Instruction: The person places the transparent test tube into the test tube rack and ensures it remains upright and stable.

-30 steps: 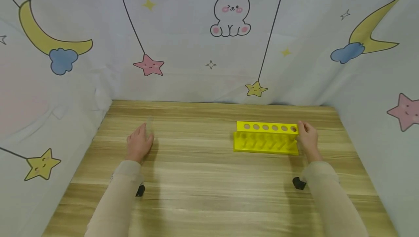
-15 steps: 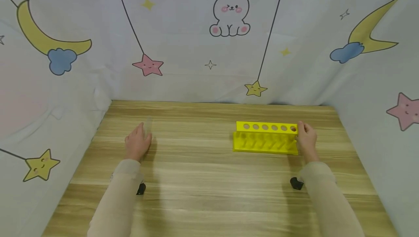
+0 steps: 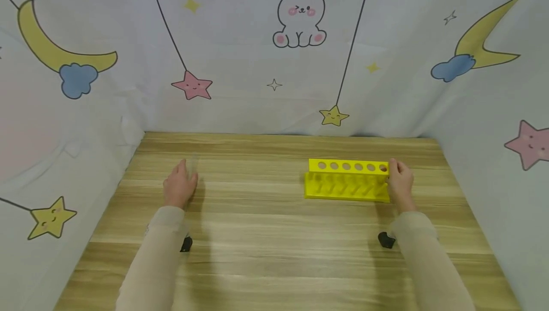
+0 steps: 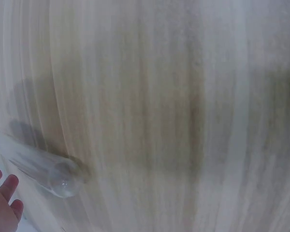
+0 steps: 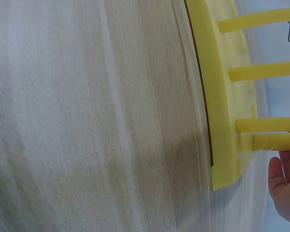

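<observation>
A clear test tube (image 4: 43, 169) shows in the left wrist view, its rounded end toward the camera and its shadow on the tabletop. In the head view the same test tube (image 3: 194, 165) is a faint see-through strip beside the left hand (image 3: 180, 188). The left hand's fingers are spread, with a gap between forefinger and tube. At the right stands a yellow test tube rack (image 3: 346, 186), a row of round holes along its top plate. The right hand (image 3: 401, 183) grips the rack's right end, by the end post (image 5: 275, 141); part of its fingers is hidden behind that post.
The wood-grain table (image 3: 274, 249) is bordered at the back and sides by white cloth (image 3: 240, 63) printed with a rabbit, moons and stars. A black wrist camera piece (image 3: 386, 240) hangs under the right sleeve.
The left hand's forefinger has shifted left, widening the gap to the test tube. The right hand keeps its grip on the rack. The whole head view has drifted slightly.
</observation>
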{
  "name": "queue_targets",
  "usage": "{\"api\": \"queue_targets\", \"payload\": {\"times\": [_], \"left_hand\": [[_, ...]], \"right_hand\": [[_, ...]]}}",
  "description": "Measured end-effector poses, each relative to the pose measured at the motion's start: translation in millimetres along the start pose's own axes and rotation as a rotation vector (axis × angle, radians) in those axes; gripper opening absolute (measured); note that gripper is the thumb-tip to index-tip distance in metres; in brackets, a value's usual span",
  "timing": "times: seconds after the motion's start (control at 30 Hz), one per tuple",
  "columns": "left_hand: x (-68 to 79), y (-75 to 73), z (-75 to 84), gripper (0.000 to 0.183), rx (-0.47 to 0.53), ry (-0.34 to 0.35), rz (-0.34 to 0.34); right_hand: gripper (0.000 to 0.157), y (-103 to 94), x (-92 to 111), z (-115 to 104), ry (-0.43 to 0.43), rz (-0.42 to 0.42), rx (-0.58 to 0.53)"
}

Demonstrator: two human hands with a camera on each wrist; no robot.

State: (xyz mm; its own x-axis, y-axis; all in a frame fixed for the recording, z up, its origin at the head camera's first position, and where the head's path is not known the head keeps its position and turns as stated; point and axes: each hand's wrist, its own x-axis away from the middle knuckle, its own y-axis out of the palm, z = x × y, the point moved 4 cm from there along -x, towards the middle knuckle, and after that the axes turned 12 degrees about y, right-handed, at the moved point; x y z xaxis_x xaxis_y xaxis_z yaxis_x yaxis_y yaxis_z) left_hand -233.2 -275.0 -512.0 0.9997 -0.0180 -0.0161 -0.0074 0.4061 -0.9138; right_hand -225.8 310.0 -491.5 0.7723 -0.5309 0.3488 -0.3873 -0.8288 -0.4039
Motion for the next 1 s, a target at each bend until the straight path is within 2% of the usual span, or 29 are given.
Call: {"api": "queue_targets", "payload": {"times": [0.33, 0.57, 1.0], "left_hand": [[-1.4, 3.2, -2.7, 0.06, -0.03, -0.009, -0.013], [-0.5, 4.4, 0.5, 0.058, -0.065, -0.013, -0.005], [-3.0, 11.4, -1.0, 0.057, -0.002, -0.018, -0.01]], "right_hand": [[0.037, 0.9, 4, -1, 0.015, -0.015, -0.043], [0.036, 1.8, 4, 0, -0.006, -0.015, -0.054], [0.04, 1.4, 0, 2, -0.042, -0.017, 0.007]]}}
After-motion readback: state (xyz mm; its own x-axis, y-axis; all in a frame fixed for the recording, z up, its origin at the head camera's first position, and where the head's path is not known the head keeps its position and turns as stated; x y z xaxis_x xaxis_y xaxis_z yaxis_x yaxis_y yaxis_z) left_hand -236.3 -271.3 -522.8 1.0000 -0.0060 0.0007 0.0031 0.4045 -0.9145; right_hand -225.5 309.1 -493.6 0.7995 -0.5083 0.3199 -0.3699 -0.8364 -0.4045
